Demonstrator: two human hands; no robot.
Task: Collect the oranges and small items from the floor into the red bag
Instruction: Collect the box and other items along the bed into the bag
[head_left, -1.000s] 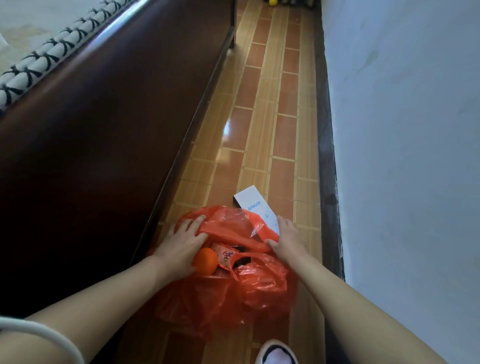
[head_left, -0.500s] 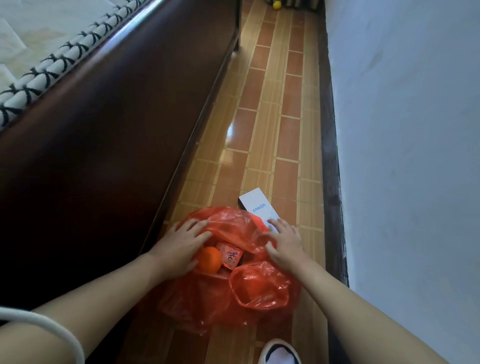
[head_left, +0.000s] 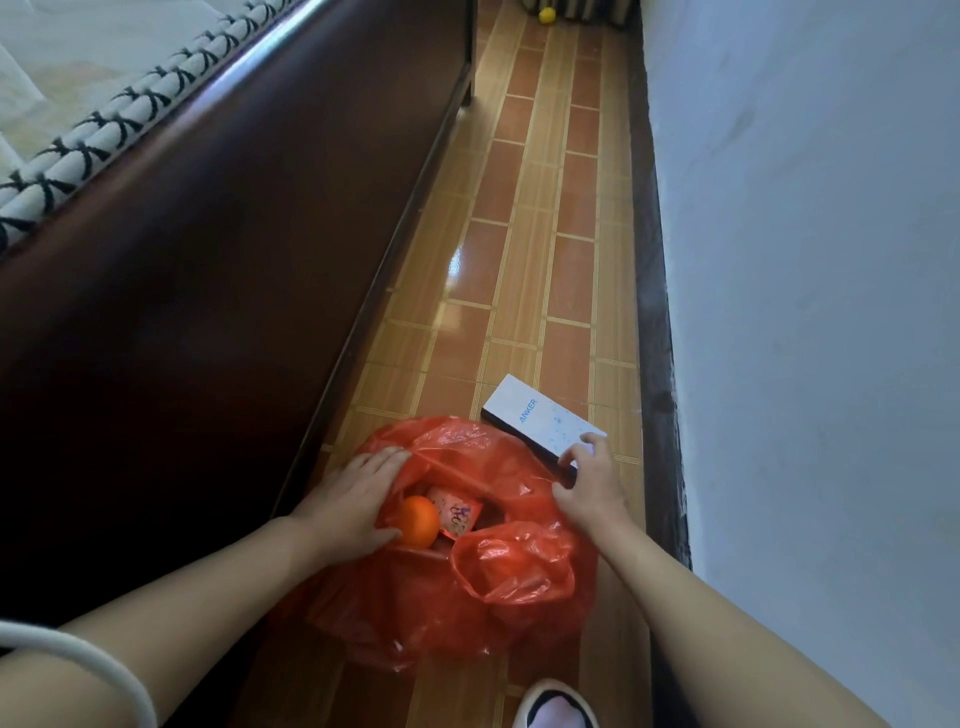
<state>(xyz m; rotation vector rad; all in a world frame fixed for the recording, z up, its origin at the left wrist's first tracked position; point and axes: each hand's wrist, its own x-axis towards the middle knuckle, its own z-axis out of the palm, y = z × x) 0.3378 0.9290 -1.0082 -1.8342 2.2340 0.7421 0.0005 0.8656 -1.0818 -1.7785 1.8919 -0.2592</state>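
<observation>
Left hand (head_left: 350, 506) lies flat on the near-left rim of the red bag (head_left: 415, 613), fingers straight and spread over the plastic, thumb touching the orange (head_left: 414, 521), nothing gripped. Far left: mattress edge with black-and-white braided trim (head_left: 104, 130) above a dark wooden bed frame (head_left: 208, 312) running alongside the floor. Bag sits on the tiled floor (head_left: 519, 260) right against the frame, mouth open; orange inside near the left rim, a small pink-red packet (head_left: 457, 513) just beside it, one handle loop (head_left: 511, 564) flopped over the near side. Right hand (head_left: 589, 486) at the bag's far-right rim, fingers curled, fingertips (head_left: 592, 444) pinching the near end of a white box (head_left: 540, 420) with blue lettering; box lies on the floor just beyond the bag, touching its rim. Small yellow item (head_left: 546, 15) far down the floor, too small to tell. Shoe toe (head_left: 556, 706) at the bottom edge. Dark baseboard (head_left: 649, 312), then white wall (head_left: 805, 312) on the right.
</observation>
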